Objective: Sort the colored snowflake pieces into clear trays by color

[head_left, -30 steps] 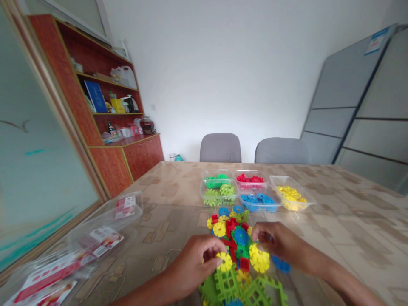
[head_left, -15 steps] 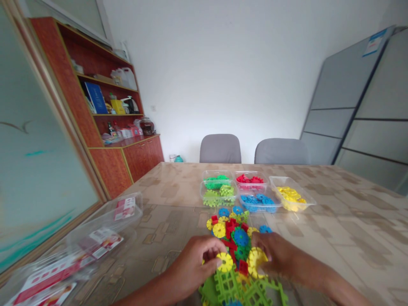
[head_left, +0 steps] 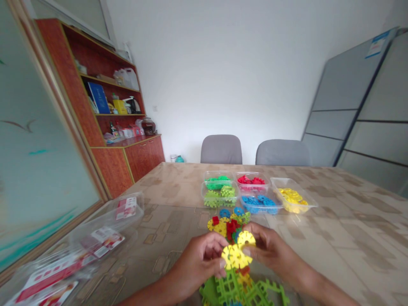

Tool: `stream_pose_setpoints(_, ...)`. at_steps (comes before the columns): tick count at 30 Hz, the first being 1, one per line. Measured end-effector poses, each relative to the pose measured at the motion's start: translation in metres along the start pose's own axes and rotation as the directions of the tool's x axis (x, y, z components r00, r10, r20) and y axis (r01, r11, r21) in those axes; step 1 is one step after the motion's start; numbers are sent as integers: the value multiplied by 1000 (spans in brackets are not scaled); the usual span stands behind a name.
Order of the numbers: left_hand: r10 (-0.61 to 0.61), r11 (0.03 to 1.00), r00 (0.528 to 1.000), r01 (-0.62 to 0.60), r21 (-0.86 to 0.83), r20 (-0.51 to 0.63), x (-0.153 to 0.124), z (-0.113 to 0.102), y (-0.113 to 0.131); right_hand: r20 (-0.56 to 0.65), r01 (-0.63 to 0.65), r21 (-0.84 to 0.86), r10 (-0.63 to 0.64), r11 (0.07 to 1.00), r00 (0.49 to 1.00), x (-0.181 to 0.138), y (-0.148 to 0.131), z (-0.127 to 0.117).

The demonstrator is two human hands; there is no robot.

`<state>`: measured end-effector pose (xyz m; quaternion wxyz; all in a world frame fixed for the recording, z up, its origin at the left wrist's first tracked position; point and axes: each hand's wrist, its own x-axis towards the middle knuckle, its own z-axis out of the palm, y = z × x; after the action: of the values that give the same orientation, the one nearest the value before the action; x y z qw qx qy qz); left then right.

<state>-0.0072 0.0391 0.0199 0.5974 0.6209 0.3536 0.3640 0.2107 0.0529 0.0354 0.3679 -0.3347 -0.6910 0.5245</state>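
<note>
Green lattice pieces [head_left: 237, 291] run off the bottom edge. The left hand [head_left: 199, 263] and right hand [head_left: 270, 248] cover the mixed pile's [head_left: 228, 225] near side and parts of the yellow discs [head_left: 234, 256]. Print on the clear packaging [head_left: 102, 238] is unreadably blurred.

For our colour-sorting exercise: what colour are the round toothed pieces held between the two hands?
Yellow: the round pieces show best in the head view.

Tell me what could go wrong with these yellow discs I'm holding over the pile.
1. The left hand and right hand pinch the yellow toothed plastic discs only by their edges. A slip would probably drop them into the mixed pile of coloured plastic pieces just beyond.
2. The green plastic lattice pieces lie right beneath the hands, so a lowered wrist may push them out of place.
</note>
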Motion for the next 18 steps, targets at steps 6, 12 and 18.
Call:
stream_pose_setpoints(6, 33, 995, 999, -32, -96, 15, -1, 1, -10, 27, -6, 15, 5, 1000, 1000, -1, 4, 13)
stream_pose_setpoints(12, 26, 994, 1000, -25, -108, 6, 1, 2, -20, 93, -31, 6, 31, 999, 995, -4, 5, 17)
stream_pose_setpoints(18, 90, 993, 993, -83, 85, -77, 1, -5, -4, -68, 21, -185, -34, 982, 997, 2, -9, -14)
